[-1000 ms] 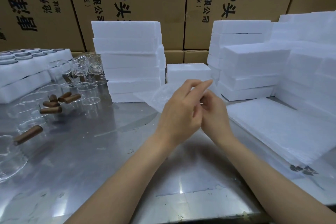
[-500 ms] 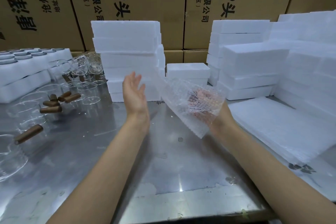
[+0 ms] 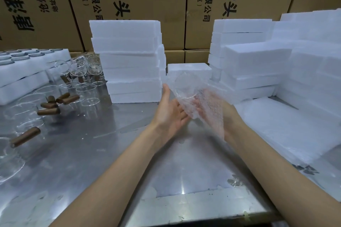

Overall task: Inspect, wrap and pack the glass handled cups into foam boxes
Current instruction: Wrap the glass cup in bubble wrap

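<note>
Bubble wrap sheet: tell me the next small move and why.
Probably reach the left hand to a glass cup on the table's left. The bubble wrap lies spread over the open right hand, and neither hand holds a cup to wrap.

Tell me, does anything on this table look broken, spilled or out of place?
Nothing looks broken or spilled. The glass cups with brown handles lie loosely scattered on the metal table at left, some on their sides. Small white scraps lie near the front edge.
</note>
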